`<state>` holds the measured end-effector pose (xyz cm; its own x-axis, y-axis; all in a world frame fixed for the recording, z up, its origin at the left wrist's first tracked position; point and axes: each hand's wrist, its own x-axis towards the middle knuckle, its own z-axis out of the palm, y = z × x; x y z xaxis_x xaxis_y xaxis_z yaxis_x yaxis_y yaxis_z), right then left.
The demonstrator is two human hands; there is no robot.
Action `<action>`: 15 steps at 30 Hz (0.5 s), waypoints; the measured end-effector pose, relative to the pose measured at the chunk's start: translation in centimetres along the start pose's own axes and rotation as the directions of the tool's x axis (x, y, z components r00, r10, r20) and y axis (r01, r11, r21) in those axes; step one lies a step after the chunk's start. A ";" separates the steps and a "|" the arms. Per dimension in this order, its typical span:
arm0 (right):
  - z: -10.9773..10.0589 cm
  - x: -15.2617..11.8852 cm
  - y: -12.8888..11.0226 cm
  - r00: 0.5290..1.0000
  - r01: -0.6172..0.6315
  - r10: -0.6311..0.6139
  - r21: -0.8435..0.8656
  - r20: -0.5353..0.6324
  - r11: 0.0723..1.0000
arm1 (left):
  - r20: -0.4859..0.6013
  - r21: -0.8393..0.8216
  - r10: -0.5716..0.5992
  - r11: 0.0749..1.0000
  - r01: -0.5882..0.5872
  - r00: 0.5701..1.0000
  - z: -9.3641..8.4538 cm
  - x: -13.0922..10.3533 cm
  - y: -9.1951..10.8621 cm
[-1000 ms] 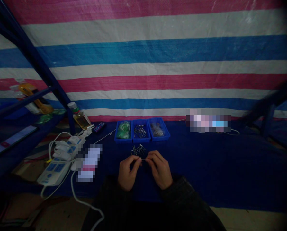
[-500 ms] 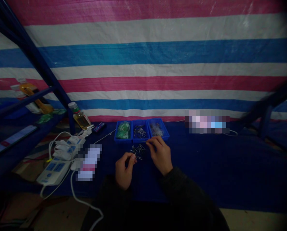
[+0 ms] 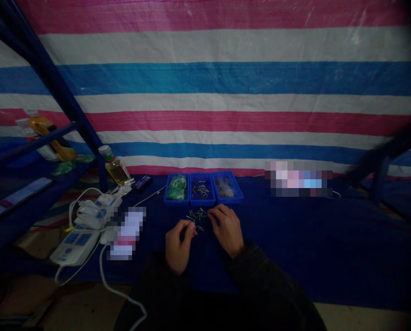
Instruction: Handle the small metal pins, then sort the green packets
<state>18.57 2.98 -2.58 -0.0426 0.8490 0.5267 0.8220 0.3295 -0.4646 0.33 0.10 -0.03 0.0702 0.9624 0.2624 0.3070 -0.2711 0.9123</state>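
Observation:
Small dark metal pins (image 3: 200, 214) lie in a loose pile on the blue table, in front of three blue trays. My left hand (image 3: 179, 246) is at the pile's near left edge, thumb and forefinger pinched; what is between them is too small to make out. At the pile's right side my right hand (image 3: 227, 230) has its fingertips pressed together, and anything in them cannot be made out. The middle tray (image 3: 202, 202) holds more pins. In the left tray (image 3: 176, 202) are green plastic-like pieces, and the right tray (image 3: 230, 200) contains clear, crumpled-looking pieces.
On the left are a white power strip (image 3: 74, 248) with plugs and cables, a blurred phone (image 3: 127, 233), a bottle (image 3: 115, 169) and a small dark box (image 3: 142, 183). Blue metal frame bars (image 3: 58, 99) rise at the left. A pixelated object (image 3: 298, 178) lies at the back right.
My right hand has moved slightly down and to the left, toward the pile of pins. The thin pin seen at its fingertips earlier no longer shows clearly. My left hand has barely moved.

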 end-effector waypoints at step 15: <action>1.1 0.0 -0.5 0.988 -0.020 0.037 -0.114 0.148 0.993 | 0.012 0.014 0.002 1.000 -0.002 1.000 -0.2 0.1 0.4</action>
<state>17.52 3.22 -3.09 -0.0956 0.9123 0.3982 0.8819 0.2631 -0.3912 0.31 0.09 0.41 0.0817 0.9620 0.2605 0.3201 -0.2728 0.9073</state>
